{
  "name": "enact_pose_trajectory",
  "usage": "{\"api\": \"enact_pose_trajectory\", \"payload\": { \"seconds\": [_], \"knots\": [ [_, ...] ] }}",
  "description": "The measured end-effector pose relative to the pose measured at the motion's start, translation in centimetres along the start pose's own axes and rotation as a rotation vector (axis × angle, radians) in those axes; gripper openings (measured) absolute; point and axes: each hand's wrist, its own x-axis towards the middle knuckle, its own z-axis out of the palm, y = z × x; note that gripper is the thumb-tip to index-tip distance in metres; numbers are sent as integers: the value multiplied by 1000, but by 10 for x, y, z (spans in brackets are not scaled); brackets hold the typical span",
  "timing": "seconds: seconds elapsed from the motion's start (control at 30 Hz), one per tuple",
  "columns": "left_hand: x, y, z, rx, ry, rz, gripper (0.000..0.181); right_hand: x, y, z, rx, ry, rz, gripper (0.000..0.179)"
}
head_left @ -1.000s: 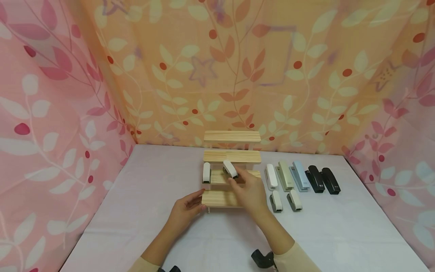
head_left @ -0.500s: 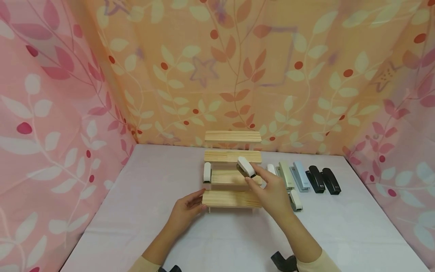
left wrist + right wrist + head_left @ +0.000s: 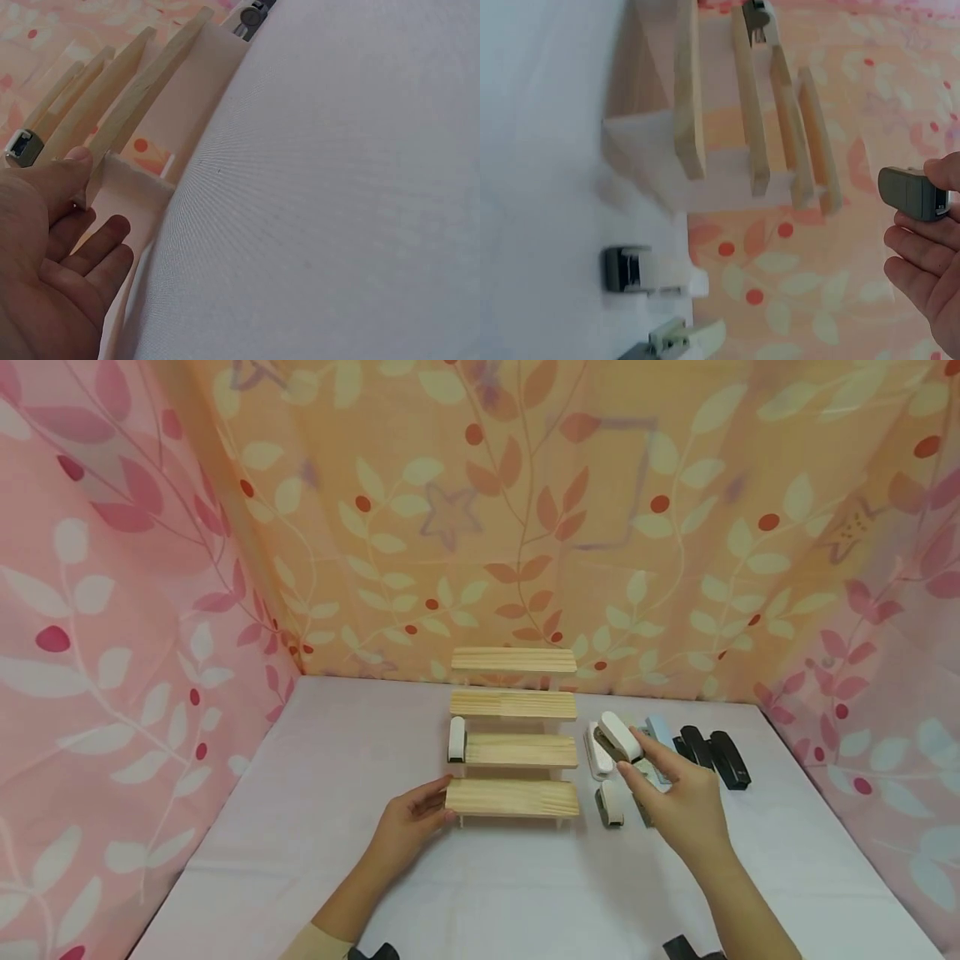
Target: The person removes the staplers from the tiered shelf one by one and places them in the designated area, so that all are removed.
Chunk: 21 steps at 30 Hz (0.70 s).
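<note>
My left hand (image 3: 411, 818) grips the left end of the lowest board of a four-step wooden display rack (image 3: 517, 797); in the left wrist view the thumb lies on that board (image 3: 124, 101). Between thumb and fingers my right hand (image 3: 686, 810) pinches a small white stapler (image 3: 619, 735) with a grey underside, raised over the staplers to the right of the rack. The right wrist view shows the held stapler's grey base (image 3: 911, 193) against the curtain. Another small white stapler (image 3: 457, 737) stands at the left end of the second step from the bottom.
Right of the rack are a longer white stapler (image 3: 597, 756), a light blue one (image 3: 658, 728) and two black ones (image 3: 729, 760). Nearer stands a small white stapler (image 3: 611, 802); another is mostly hidden by my right hand. Patterned curtains (image 3: 375, 568) enclose the white table (image 3: 337, 735).
My right hand has lifted the white stapler off the rack's second step and carried it right, over the row of staplers. My left hand has stayed at the rack's lowest board.
</note>
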Motion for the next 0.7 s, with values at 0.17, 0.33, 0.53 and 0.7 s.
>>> {"api": "enact_pose_trajectory", "payload": {
  "seconds": [0.17, 0.33, 0.53, 0.7],
  "knots": [
    [0, 1, -1, -5, 2, -6, 56, -10, 16, -15, -14, 33, 50, 55],
    [1, -2, -1, 2, -4, -21, 58, -21, 30, -26, -14, 48, 93, 56],
    [1, -1, 0, 16, 5, -12, 58, -31, 46, -36, -53, 63, 159, 57],
    [1, -2, 0, 8, 4, -33, 59, -39, 58, -40, -85, 65, 239, 55]
  ]
}}
